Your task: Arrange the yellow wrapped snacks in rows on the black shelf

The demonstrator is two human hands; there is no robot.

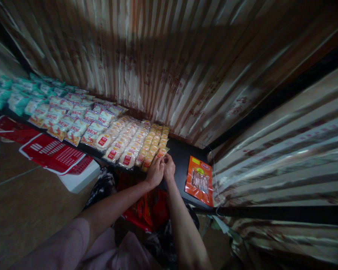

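Note:
My left hand and my right hand meet at the front end of the rightmost row of small yellow snack packets. Between their curled fingers is the lower edge of one yellow packet with a red label; the fingertips partly cover it. To the left of my hands lie rows of round, pale crackers in clear wrappers. An orange pouch with a clear window lies flat on the black shelf to the right.
White-and-blue snack bags and teal bags fill the shelf's left part. Red baskets and a white box stand below at the left. A red container with packets is under my arms. Pleated curtain hangs behind and at the right.

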